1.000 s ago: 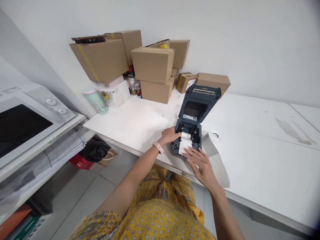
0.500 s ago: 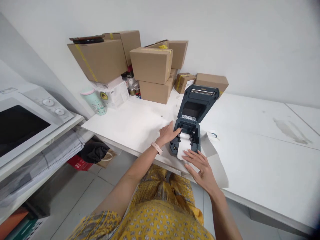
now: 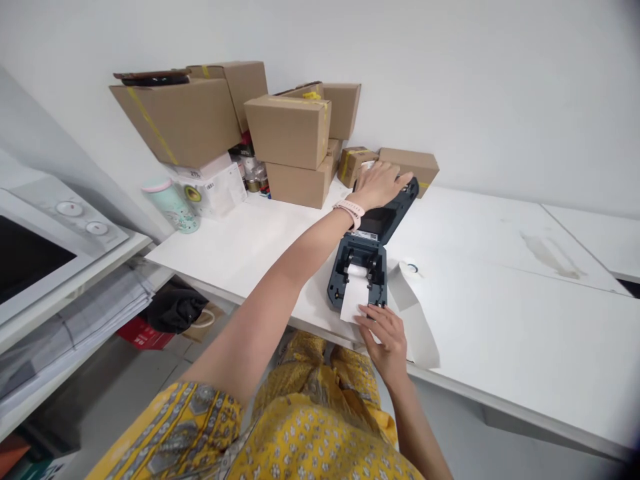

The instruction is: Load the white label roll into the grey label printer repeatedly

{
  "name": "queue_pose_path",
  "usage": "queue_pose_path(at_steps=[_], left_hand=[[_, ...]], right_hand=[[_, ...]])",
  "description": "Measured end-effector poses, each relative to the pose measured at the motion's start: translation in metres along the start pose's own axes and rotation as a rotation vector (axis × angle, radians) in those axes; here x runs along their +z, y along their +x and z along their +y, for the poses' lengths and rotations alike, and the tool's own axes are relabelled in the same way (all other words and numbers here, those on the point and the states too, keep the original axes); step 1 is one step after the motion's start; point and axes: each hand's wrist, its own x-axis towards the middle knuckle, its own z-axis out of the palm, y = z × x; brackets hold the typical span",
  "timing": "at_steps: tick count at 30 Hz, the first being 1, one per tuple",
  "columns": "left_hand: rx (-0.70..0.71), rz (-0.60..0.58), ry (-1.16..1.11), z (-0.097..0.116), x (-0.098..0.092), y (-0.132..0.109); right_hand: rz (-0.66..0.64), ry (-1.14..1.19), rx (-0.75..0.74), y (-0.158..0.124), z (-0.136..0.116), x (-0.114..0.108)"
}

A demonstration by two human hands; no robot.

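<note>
Left grip [image 3: 379, 185] rested on raised lid [image 3: 404, 205] of dark blue-grey plastic printer [image 3: 367, 247], couldn't tell if clasped | right grip [image 3: 389, 337] pinched white paper strip [image 3: 356, 293] | printer sat just beyond right grip

Your shirt [image 3: 325, 433] is yellow with little pale flowers all over, sleeve [image 3: 200, 420] is yellow with bold grey banding. Wristband [image 3: 351, 210] is pale pink, printer [image 3: 364, 247] dark blue-grey, paper [image 3: 354, 300] plain white like the table [image 3: 500, 307]. Tumbler [image 3: 176, 208] is mint with a pink lid [image 3: 157, 185], cardboard boxes [image 3: 205, 127] brown with yellow tape [image 3: 151, 125].
</note>
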Motion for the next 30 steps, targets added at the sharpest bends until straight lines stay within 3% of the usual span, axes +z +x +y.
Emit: queue_pose_path(at_steps=[2,5,10,14,17,22,26,30], left_hand=[[0.032,0.035,-0.001,0.003,-0.003,-0.022],[0.148,0.148,0.018,0.012,-0.002,-0.084],[0.297,0.319,0.064,0.021,0.036,-0.208],[0.334,0.288,0.047,0.013,0.062,-0.267],[0.336,0.244,0.036,0.004,0.072,-0.286],[0.303,0.278,0.001,-0.001,0.094,-0.298],[0.242,0.322,-0.061,0.002,0.111,-0.298],[0.215,0.38,-0.068,0.004,0.117,-0.297]], right_hand=[[0.014,-0.004,-0.007,-0.001,-0.002,0.0],[-0.004,-0.046,-0.001,-0.007,-0.004,-0.002],[-0.039,-0.2,-0.044,-0.024,0.002,0.002],[-0.004,-0.26,-0.056,-0.031,0.008,0.007],[0.017,-0.261,-0.066,-0.035,0.007,0.009],[0.12,-0.18,-0.026,-0.025,-0.006,0.001],[0.291,-0.025,0.184,0.041,-0.007,-0.01],[0.264,0.294,0.411,0.12,0.005,0.001]])
